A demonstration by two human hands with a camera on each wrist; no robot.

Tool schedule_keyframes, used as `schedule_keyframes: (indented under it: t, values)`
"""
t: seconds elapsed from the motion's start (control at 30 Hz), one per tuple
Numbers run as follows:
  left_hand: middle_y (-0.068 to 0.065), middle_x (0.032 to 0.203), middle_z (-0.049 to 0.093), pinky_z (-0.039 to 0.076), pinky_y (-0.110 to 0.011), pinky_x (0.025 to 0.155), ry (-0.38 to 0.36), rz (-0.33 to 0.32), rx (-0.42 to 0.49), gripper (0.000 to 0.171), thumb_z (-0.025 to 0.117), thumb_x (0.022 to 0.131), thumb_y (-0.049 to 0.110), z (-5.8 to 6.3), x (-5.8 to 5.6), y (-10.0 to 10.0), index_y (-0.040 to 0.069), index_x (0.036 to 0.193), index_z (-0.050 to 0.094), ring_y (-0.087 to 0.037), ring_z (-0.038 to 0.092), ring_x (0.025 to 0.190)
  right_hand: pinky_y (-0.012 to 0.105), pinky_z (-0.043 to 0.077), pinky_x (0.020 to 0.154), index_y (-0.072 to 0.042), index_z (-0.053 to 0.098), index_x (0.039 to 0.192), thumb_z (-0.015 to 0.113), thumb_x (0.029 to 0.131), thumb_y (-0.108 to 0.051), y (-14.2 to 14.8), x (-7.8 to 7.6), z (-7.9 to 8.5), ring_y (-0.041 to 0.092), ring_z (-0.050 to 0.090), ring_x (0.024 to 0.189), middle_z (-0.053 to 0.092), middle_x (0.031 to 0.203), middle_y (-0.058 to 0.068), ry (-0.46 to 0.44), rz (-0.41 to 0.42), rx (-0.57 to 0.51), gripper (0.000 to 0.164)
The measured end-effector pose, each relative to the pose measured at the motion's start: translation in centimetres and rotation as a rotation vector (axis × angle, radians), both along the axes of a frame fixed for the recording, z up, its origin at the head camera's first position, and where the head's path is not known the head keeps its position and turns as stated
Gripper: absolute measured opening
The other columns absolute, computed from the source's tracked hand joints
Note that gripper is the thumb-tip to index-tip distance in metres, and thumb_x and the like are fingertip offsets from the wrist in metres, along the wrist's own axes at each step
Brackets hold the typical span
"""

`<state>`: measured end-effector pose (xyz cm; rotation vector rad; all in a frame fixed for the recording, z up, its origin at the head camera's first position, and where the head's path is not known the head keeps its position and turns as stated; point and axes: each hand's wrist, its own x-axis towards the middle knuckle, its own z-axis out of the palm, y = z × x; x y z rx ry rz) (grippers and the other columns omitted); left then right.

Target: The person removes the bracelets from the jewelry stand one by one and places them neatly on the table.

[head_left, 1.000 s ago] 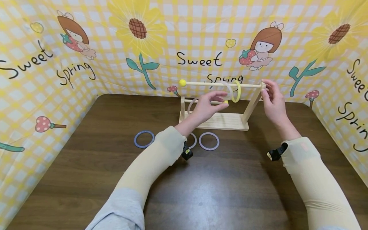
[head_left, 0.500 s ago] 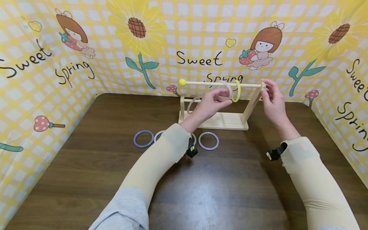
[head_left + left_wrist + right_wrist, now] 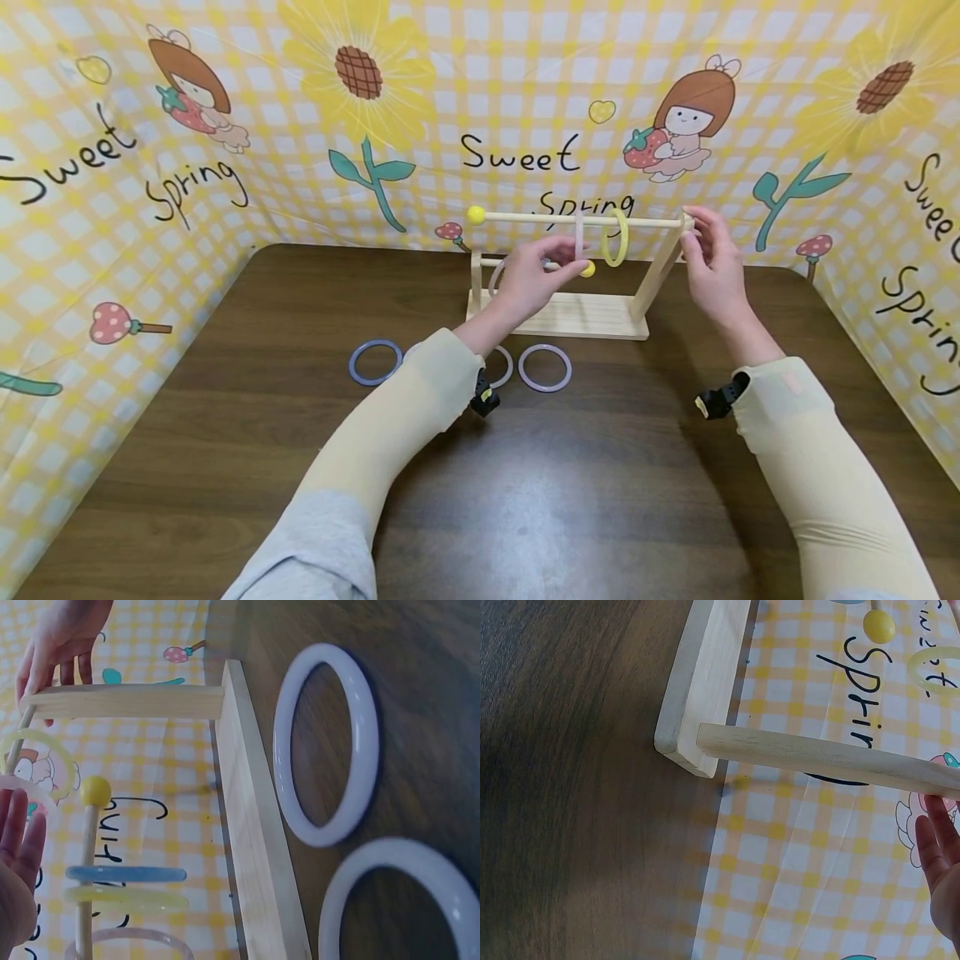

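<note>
A wooden rack has two rods at different heights, each ending in a yellow ball. On the upper rod hang a yellow ring and, left of it, a pale pink ring. My left hand pinches the lower part of that pink ring between thumb and fingers. The lower rod, partly hidden behind this hand, carries a blue ring, another yellow ring and another pinkish ring. My right hand holds the top of the right post.
Several rings lie on the dark wooden table in front of the rack, among them a blue ring and a lilac ring. My left forearm covers part of this row. A checked cloth stands behind the table.
My left hand moved right along the upper rod, then back left with the pale pink ring, which now hangs apart from the yellow ring. The right hand stays at the post.
</note>
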<state>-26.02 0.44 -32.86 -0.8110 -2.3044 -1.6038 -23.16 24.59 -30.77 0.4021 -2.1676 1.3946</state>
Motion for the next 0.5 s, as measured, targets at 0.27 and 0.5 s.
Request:
schedule_keyframes:
  t: [0.27, 0.5]
  values:
    - [-0.008, 0.092, 0.072, 0.053, -0.025, 0.074, 0.029, 0.005, 0.030, 0.023, 0.074, 0.088, 0.014, 0.4, 0.4, -1.6, 0.001, 0.106, 0.071, -0.011, 0.065, 0.083, 0.016, 0.041, 0.079, 0.006, 0.045, 0.133, 0.045, 0.102, -0.002, 0.9, -1.4, -1.3, -0.002, 0.052, 0.097, 0.053, 0.130, 0.029, -0.012, -0.019, 0.014, 0.032]
    - [-0.006, 0.094, 0.073, 0.052, -0.024, 0.078, 0.072, 0.059, 0.020, 0.020, 0.074, 0.088, 0.014, 0.6, 0.1, -3.1, 0.004, 0.105, 0.074, -0.011, 0.067, 0.086, 0.016, 0.041, 0.078, 0.008, 0.045, 0.132, 0.045, 0.102, -0.003, -0.2, 0.3, 0.3, -0.001, 0.052, 0.094, 0.053, 0.128, 0.030, -0.019, -0.014, 0.011, 0.032]
